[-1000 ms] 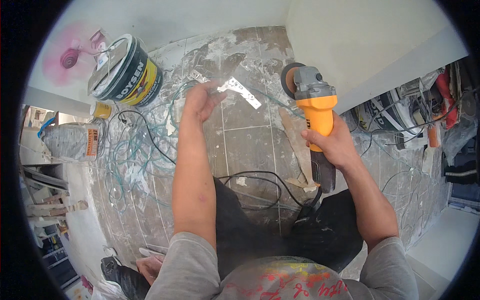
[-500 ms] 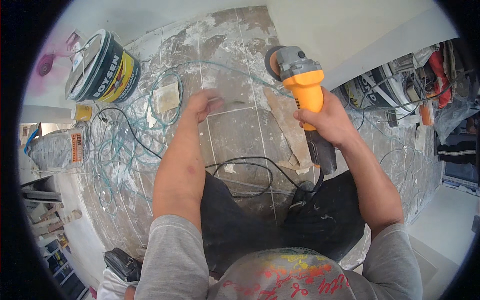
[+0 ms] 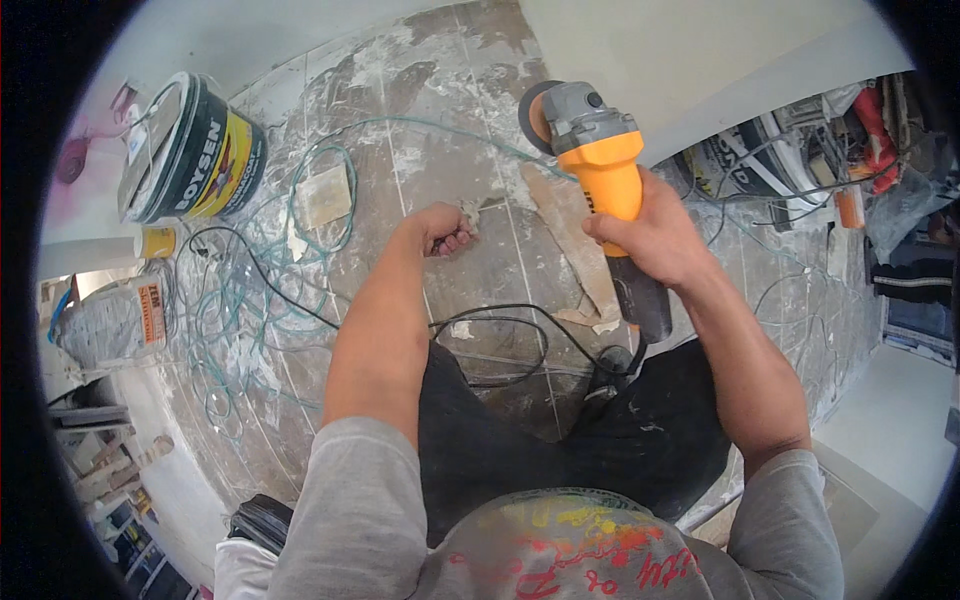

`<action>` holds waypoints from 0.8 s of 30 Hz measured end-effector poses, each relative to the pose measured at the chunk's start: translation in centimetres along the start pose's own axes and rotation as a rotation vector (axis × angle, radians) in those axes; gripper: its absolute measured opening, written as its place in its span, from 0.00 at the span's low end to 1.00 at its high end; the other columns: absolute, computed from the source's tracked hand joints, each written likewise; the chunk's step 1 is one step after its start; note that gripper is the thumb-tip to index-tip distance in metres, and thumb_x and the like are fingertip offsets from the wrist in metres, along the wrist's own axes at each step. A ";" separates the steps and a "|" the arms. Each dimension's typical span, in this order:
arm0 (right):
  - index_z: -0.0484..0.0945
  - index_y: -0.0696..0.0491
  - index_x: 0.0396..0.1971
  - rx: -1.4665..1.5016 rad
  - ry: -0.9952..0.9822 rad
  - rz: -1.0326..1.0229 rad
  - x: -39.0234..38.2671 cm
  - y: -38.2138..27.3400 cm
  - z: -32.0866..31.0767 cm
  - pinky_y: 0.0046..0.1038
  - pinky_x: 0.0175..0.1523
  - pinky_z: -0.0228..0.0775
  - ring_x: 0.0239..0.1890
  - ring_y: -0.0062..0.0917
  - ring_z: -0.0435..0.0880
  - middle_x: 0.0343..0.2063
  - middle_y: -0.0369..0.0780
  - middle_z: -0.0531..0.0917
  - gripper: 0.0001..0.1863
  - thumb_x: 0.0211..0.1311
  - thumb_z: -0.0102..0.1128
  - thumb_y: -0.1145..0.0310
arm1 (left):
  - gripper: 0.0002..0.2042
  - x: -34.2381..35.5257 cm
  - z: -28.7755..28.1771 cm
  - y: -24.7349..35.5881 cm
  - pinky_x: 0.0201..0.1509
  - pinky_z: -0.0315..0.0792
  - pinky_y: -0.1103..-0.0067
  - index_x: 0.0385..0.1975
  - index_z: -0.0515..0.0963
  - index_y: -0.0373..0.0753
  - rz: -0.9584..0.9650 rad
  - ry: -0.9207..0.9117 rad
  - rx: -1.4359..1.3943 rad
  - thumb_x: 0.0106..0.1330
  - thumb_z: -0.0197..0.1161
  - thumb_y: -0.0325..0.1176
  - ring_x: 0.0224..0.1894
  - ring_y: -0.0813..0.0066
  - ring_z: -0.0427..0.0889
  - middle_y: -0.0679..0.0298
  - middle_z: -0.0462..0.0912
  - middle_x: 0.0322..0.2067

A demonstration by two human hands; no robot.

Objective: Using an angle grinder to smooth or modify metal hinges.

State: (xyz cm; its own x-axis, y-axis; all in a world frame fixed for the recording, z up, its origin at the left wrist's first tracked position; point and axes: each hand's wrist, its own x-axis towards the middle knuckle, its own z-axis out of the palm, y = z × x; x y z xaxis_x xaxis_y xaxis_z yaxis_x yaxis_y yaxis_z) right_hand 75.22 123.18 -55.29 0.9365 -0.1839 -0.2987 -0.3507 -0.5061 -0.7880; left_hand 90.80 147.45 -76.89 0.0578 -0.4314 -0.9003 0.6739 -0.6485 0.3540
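Angle grinder (image 3: 612, 185), orange and grey: in right hand (image 3: 660, 228), fingers clamped round it. Disc (image 3: 537, 118): beyond those fingers, seemingly bearing on nothing. Progress, as judged: grinder taken up, grinding not under way. Left hand (image 3: 447, 230): fingers curled together; whether gripping anything, cannot tell. Brown strip (image 3: 577, 250): between both hands.

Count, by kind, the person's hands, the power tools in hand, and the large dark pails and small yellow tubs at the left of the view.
Hands: 2 (left hand, right hand)
Angle grinder: 1
Large dark pail: 1
Small yellow tub: 1
Total: 5
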 end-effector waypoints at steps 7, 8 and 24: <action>0.69 0.62 0.46 0.234 -0.014 0.075 -0.2 -3.4 -1.8 0.26 0.40 0.73 0.30 0.22 0.79 0.31 0.39 0.79 0.24 0.49 0.67 0.72 | 0.10 -9.5 5.6 2.9 0.16 0.56 0.84 0.44 0.75 0.39 0.552 0.340 0.028 0.70 0.54 0.37 0.14 0.85 0.63 0.68 0.73 0.21; 0.69 0.62 0.46 0.232 -0.016 0.055 -0.3 -3.6 -1.9 0.26 0.40 0.73 0.30 0.22 0.79 0.31 0.39 0.79 0.24 0.49 0.67 0.72 | 0.11 -10.3 6.1 2.8 0.16 0.56 0.84 0.45 0.74 0.38 0.603 0.321 -0.040 0.71 0.54 0.37 0.15 0.84 0.64 0.68 0.73 0.21; 0.70 0.59 0.45 0.361 -0.141 0.066 0.8 -2.2 1.7 0.27 0.36 0.74 0.28 0.22 0.80 0.30 0.38 0.79 0.21 0.50 0.65 0.74 | 0.19 -9.2 2.7 0.1 0.25 0.71 0.80 0.53 0.69 0.26 0.770 0.604 -0.066 0.65 0.59 0.29 0.25 0.76 0.79 0.55 0.83 0.31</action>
State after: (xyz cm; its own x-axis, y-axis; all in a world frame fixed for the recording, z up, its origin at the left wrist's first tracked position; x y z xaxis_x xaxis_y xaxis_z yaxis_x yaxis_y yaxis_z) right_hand 76.74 125.57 -54.68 0.9107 -0.0760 -0.4061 -0.4132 -0.1635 -0.8959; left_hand 88.34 149.67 -67.94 0.8539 -0.3161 -0.4135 0.3324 -0.2801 0.9006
